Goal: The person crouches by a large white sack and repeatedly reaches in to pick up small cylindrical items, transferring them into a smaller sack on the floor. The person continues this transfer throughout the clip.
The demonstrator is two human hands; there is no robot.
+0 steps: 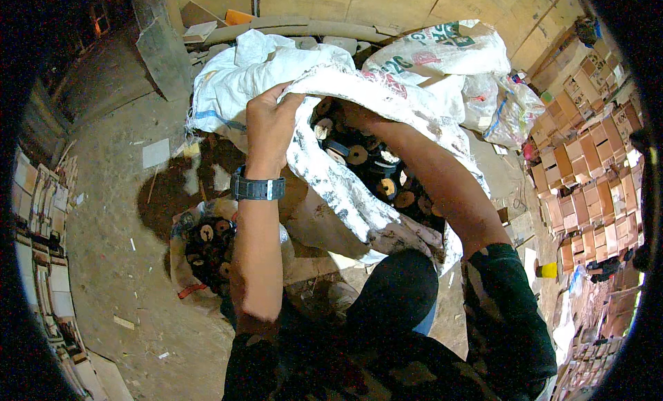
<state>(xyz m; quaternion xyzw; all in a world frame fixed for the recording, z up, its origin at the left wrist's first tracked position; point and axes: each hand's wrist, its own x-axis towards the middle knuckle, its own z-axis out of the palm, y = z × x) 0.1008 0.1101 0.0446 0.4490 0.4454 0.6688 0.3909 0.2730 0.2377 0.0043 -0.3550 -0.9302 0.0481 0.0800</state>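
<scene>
A large white woven sack (324, 183) stands in front of me with its mouth held wide. My left hand (268, 125), with a dark watch on the wrist, is closed on the sack's rim at the left. Through the opening my right hand (356, 116) reaches in toward the far side, its fingers hidden by the sack and shadow. Many small round pieces (358, 154), black with tan or pale centres, fill the inside. Left of the sack, beside my left forearm, a clear plastic bag (181, 266) on the floor holds similar dark round pieces.
Another printed white sack (442, 52) and a filled clear bag (501, 111) lie behind, by a tan wall (387, 7). Stacked cardboard pieces (587, 159) line the right. More stacks (45, 263) stand at the left. Paper scraps (156, 153) litter the floor.
</scene>
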